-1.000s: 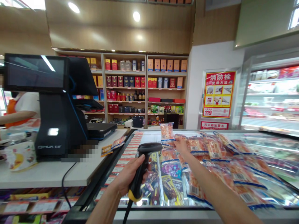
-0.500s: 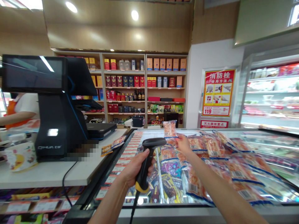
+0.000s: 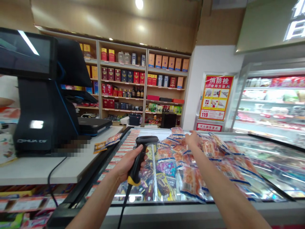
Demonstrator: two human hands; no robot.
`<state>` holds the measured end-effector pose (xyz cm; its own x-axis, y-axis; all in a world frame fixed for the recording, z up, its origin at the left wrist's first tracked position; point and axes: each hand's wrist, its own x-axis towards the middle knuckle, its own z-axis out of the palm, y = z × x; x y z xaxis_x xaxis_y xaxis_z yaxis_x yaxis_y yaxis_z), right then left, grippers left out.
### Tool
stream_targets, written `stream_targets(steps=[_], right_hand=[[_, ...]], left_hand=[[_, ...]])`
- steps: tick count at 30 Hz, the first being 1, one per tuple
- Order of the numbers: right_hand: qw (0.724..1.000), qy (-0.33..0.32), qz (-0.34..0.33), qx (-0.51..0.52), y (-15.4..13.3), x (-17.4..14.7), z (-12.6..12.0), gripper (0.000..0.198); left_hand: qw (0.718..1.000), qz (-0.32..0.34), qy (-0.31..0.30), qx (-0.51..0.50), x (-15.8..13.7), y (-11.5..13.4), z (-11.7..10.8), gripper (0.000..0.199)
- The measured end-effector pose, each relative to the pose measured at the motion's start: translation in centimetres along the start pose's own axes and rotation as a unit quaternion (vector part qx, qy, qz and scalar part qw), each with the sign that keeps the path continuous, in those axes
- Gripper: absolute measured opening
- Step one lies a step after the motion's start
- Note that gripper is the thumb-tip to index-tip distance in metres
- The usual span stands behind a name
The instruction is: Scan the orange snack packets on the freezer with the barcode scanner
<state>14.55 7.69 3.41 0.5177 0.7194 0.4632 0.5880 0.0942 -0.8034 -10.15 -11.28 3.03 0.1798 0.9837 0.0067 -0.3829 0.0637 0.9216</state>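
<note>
My left hand (image 3: pixel 130 159) is wrapped round the handle of a black barcode scanner (image 3: pixel 138 159) with a yellow base. The scanner's head points right, over the glass-topped freezer. On the far side of the glass, my right hand (image 3: pixel 192 140) is stretched out among clear, blue-edged packets of orange-pink food (image 3: pixel 211 149). Its fingers look apart, though their tips are partly hidden and slightly blurred. Just left of it, one packet (image 3: pixel 177 132) lies at the back of the spread. Barcodes show on several packets, including the nearer packet (image 3: pixel 189 181).
A black checkout terminal (image 3: pixel 45 114) stands on the white counter (image 3: pixel 90 159) at left. Two small packs (image 3: pixel 107 143) lie by the counter's edge. The scanner's cable (image 3: pixel 124 203) hangs down in front of the freezer (image 3: pixel 181 211). Another person's arm (image 3: pixel 8 101) shows at far left.
My right hand has let go of the raised packet, which now lies at the back of the spread, and has moved right. The view has shifted; my left hand still holds the scanner.
</note>
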Motion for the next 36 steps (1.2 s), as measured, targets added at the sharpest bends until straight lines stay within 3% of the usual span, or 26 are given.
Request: stream_targets(steps=[2, 3, 5, 6, 8, 10, 12, 14, 17, 21, 24, 26, 28, 31, 34, 36], right_hand=[[0.998, 0.032, -0.057, 0.022, -0.8, -1.0, 0.1, 0.032], [0.996, 0.011, -0.069, 0.058, -1.3, -2.1, 0.6, 0.031], [0.977, -0.122, -0.065, 0.163, -2.5, -5.8, 2.1, 0.029], [0.952, -0.222, -0.027, 0.209, -3.2, -8.2, 2.9, 0.031], [0.866, -0.397, 0.042, 0.303, -4.5, -13.2, 4.6, 0.039], [0.789, -0.481, 0.070, 0.376, -5.7, -17.3, 5.9, 0.045], [0.758, -0.486, 0.083, 0.426, -6.4, -19.7, 6.9, 0.045], [0.751, -0.467, 0.116, 0.453, -6.5, -20.4, 7.5, 0.044], [0.743, -0.452, 0.195, 0.453, -5.6, -19.7, 7.7, 0.038], [0.738, -0.446, 0.221, 0.455, -4.7, -18.4, 7.2, 0.031], [0.759, -0.434, 0.206, 0.440, -4.6, -17.8, 7.1, 0.032], [0.768, -0.419, 0.203, 0.439, -4.6, -17.7, 7.4, 0.033], [0.769, -0.416, 0.203, 0.441, -4.6, -17.6, 7.7, 0.033], [0.764, -0.421, 0.209, 0.443, -4.7, -17.6, 7.8, 0.030], [0.747, -0.430, 0.227, 0.453, -4.8, -17.5, 7.3, 0.026], [0.732, -0.438, 0.251, 0.457, -4.8, -17.3, 6.8, 0.024]], left_hand=[[0.998, 0.027, 0.046, 0.026, -0.2, -0.2, -1.5, 0.031], [0.995, 0.043, 0.072, 0.048, -0.2, -0.3, -2.0, 0.032], [0.984, 0.077, 0.129, 0.098, 0.4, -0.4, -2.9, 0.035], [0.979, 0.088, 0.148, 0.112, 0.8, -0.5, -3.2, 0.037], [0.967, 0.108, 0.181, 0.145, 2.0, -0.8, -3.3, 0.041], [0.955, 0.120, 0.193, 0.189, 3.2, -1.4, -3.3, 0.050], [0.941, 0.131, 0.193, 0.244, 4.3, -2.0, -3.5, 0.054], [0.921, 0.137, 0.194, 0.309, 5.3, -2.0, -4.6, 0.048], [0.869, 0.136, 0.239, 0.411, 6.8, -0.7, -8.8, 0.034], [0.769, 0.103, 0.360, 0.519, 9.5, 1.4, -16.1, 0.055], [0.711, 0.077, 0.395, 0.577, 11.7, 1.8, -19.4, 0.070], [0.682, 0.070, 0.401, 0.607, 12.8, 1.9, -20.4, 0.062], [0.667, 0.064, 0.390, 0.632, 13.3, 2.1, -20.9, 0.037], [0.653, 0.074, 0.352, 0.666, 12.8, 1.9, -20.8, 0.031], [0.657, 0.080, 0.298, 0.688, 11.1, 0.4, -19.6, 0.028], [0.675, 0.062, 0.257, 0.689, 9.9, -0.8, -18.7, 0.023]])
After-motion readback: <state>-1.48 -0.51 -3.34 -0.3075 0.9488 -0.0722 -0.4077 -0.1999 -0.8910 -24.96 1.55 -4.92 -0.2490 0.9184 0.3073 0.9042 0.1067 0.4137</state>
